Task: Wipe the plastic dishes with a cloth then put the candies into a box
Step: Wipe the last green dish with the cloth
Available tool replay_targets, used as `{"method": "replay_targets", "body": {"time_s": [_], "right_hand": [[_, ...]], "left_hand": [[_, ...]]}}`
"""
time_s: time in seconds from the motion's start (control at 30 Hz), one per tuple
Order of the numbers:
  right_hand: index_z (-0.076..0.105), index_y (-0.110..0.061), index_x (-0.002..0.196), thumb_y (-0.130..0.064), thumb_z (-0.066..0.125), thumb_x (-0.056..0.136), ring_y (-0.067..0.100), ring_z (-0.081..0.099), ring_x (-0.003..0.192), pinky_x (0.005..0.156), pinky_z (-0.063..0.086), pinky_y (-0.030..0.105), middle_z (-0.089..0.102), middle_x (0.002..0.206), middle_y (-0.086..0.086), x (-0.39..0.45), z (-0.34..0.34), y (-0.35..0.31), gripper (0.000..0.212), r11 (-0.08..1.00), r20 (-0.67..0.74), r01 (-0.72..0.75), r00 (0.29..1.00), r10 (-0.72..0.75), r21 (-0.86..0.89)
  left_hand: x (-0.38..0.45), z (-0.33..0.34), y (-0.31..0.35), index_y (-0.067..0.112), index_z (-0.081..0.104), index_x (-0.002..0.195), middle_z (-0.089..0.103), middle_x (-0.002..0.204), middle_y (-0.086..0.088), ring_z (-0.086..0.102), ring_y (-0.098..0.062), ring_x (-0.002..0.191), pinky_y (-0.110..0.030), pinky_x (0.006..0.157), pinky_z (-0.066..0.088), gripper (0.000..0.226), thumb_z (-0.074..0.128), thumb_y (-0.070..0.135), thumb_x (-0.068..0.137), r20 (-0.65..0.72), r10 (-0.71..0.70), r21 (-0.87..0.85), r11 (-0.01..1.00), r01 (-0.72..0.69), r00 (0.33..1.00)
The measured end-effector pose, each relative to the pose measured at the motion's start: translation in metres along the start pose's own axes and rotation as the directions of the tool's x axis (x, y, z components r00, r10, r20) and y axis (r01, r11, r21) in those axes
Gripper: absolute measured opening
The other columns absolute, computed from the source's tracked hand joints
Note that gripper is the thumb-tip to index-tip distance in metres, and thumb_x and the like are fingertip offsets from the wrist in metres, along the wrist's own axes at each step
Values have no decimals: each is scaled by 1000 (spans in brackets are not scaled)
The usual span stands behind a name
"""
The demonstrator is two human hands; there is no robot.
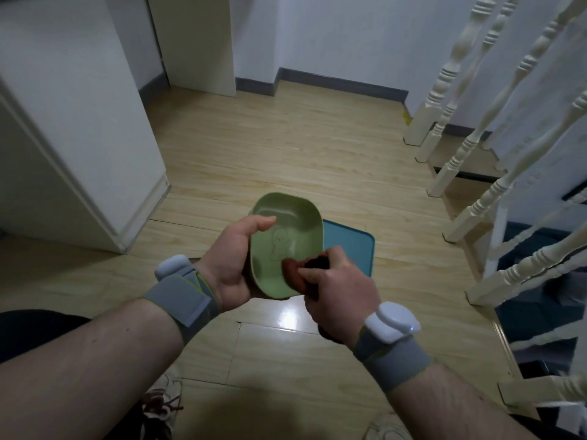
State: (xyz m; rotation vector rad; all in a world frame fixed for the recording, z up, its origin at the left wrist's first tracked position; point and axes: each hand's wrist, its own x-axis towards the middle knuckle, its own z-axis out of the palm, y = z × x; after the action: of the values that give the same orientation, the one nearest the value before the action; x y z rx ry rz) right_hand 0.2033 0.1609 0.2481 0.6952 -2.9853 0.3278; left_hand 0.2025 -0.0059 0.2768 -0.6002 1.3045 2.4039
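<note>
View from a head cam looking down at two bare forearms over a light wood floor. The left hand holds a pale green plastic dish up off the floor, tilted so its inside faces the cam; thumb lies over the near-left rim, other fingers are curled round the underside & mostly hidden. The dish is oval w/ a faint embossed figure in the middle. The right hand grips a bunched dark brown-red cloth, fingers curled tight round it, pressing it against the dish's lower inside wall. Behind & just right of the green dish, a blue tray-like dish lies flat on the floor, partly covered by the hands. Both wrists wear grey straps w/ white sensor pods. White cabinet at left, white stair balusters at right, white walls w/ dark baseboard at back. A sneaker w/ dark laces shows at bottom left.
</note>
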Motion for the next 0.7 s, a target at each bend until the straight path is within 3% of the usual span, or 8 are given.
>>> {"method": "replay_targets", "body": {"time_s": [0.1,0.17,0.27,0.33,0.43,0.57,0.67,0.7], "right_hand": [[71,-32,82,-34,76,74,21,54,67,45,30,23,49,85,0,-4,4,-6,10,999,-66,4,998,-1,35],[68,-26,73,-30,78,74,21,50,61,42,28,22,49,81,0,-6,10,-12,10,997,-113,33,993,-24,73],[72,-23,80,-27,77,68,22,53,61,43,43,28,50,85,1,-7,7,-17,13,976,-133,43,991,-15,214],[74,-24,89,-29,73,72,21,55,69,55,51,34,47,92,-1,-5,-1,-24,18,945,-113,18,993,20,326],[74,-25,92,-28,69,71,23,56,71,59,54,37,49,97,1,-3,-4,-32,23,925,-125,58,992,-12,375],[71,-32,95,-25,75,67,22,55,65,44,45,27,52,91,2,-7,5,-24,30,974,-88,105,992,-89,201],[71,-27,89,-32,73,79,23,55,66,42,43,26,50,86,3,-4,8,-6,11,994,-130,38,991,-25,101],[72,-24,84,-34,68,83,23,54,65,41,41,26,50,84,3,-3,7,-2,11,994,-173,30,985,-11,107]], "left_hand": [[-1,-4,5,12,69,116,67,123,-17,57,-39,121,-62,104,37,47,47,40,86,19,-59,52,997,58,998],[-3,-3,6,9,67,120,64,126,-19,59,-38,117,-60,105,37,50,47,40,86,42,-50,83,995,46,998],[-8,4,-4,5,60,126,61,127,-25,58,-42,116,-52,105,38,65,64,41,72,99,89,123,987,-101,991],[-7,9,-13,0,54,128,59,115,-28,56,-39,102,-46,91,41,76,71,30,62,122,254,64,963,-263,959],[-2,9,-16,-5,47,132,56,107,-24,54,-37,94,-40,80,43,78,62,17,59,158,354,-61,935,-349,922],[-8,2,1,-1,64,113,62,102,-22,58,-36,91,-40,83,48,58,46,15,60,147,205,-68,978,-197,968],[-9,-4,8,6,65,120,64,123,-22,58,-42,111,-56,105,38,57,48,24,69,151,31,47,998,-39,988],[-11,-4,11,10,65,122,63,127,-20,57,-42,118,-61,106,35,56,50,30,73,158,-5,87,996,-9,987]]}}
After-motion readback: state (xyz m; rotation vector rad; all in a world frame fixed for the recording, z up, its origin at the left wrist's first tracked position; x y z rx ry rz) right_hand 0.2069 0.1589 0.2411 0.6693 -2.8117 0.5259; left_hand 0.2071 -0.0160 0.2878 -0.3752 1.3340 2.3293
